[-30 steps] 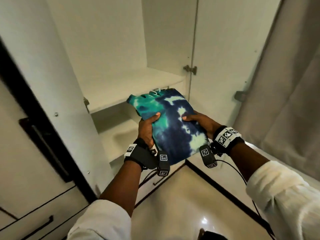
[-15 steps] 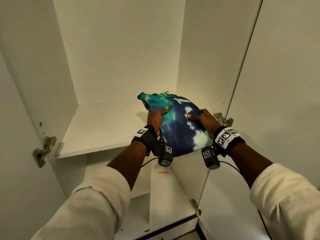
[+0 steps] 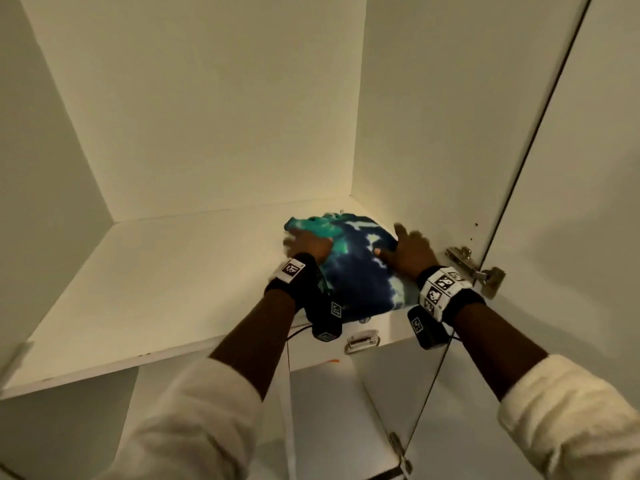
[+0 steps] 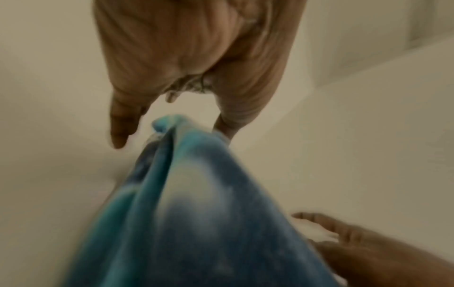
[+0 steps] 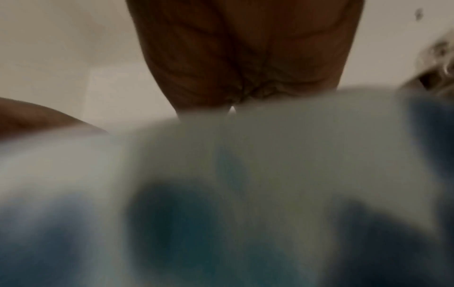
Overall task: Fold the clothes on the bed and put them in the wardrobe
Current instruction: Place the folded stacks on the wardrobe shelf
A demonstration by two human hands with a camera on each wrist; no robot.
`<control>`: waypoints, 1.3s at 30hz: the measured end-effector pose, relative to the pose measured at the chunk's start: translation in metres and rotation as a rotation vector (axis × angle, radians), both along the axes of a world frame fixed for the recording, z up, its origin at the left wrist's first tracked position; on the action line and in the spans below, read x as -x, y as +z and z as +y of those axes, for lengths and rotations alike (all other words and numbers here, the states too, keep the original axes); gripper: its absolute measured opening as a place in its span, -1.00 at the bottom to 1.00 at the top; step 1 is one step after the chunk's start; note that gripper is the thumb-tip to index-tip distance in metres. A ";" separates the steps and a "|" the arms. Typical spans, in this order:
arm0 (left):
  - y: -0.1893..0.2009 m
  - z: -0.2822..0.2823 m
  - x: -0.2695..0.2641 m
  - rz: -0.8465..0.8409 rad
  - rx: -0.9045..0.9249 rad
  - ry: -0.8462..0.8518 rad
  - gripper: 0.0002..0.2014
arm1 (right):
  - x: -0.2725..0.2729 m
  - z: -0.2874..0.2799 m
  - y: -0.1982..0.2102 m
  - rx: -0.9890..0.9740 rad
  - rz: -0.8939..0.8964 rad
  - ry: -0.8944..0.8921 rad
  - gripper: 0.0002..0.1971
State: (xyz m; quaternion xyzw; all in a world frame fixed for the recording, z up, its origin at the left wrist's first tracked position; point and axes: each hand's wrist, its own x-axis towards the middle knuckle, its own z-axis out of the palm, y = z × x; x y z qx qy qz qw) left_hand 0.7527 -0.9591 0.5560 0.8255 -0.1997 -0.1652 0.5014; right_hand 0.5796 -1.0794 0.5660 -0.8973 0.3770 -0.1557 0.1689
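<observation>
The folded tie-dye garment (image 3: 360,271) lies on the wardrobe shelf (image 3: 166,289), tucked toward the right-hand corner near the door hinge (image 3: 474,270). Left hand (image 3: 308,245) rests on its left edge, fingers straight and loose, gripping nothing. Right hand (image 3: 410,249) lies flat on the right edge, fingers seemingly spread, though it's blurred.

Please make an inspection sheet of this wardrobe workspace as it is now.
Surface: white wardrobe shelf, garment on its right part.
Job's things: folded blue-green tie-dye cloth garment, near the right wall.
Clutter: nothing seen.
Grippers: left hand and right hand lie on the garment's sides, fingers loosening; blurred.
Cables: thin black cable under left wrist.
Surroundings: white wardrobe door open; metal hinge at right.
</observation>
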 end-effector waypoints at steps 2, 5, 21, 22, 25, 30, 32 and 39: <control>0.025 0.017 0.021 -0.380 -0.263 -0.287 -0.13 | 0.010 0.011 0.007 0.179 -0.054 0.183 -0.34; 0.024 0.025 0.048 -0.487 -0.643 -0.671 -0.40 | 0.012 0.025 -0.004 0.254 0.281 0.443 -0.43; 0.014 -0.120 -0.061 -0.474 -0.768 -0.579 -0.30 | -0.154 -0.132 -0.023 0.178 0.644 0.271 -0.38; 0.012 -0.125 -0.064 -0.465 -0.772 -0.578 -0.28 | -0.154 -0.135 -0.022 0.194 0.632 0.273 -0.39; 0.009 -0.133 -0.069 -0.433 -0.788 -0.556 -0.25 | -0.151 -0.137 -0.023 0.268 0.674 0.312 -0.34; 0.016 -0.127 -0.062 -0.465 -0.803 -0.515 -0.23 | -0.140 -0.119 -0.021 0.197 0.525 0.190 -0.20; 0.021 -0.114 -0.043 -0.537 -0.781 -0.461 -0.24 | -0.113 -0.081 -0.002 0.193 0.452 0.202 -0.33; 0.054 -0.020 0.126 -0.652 -0.281 -0.402 -0.64 | 0.070 0.044 0.011 0.081 -0.108 0.006 -0.76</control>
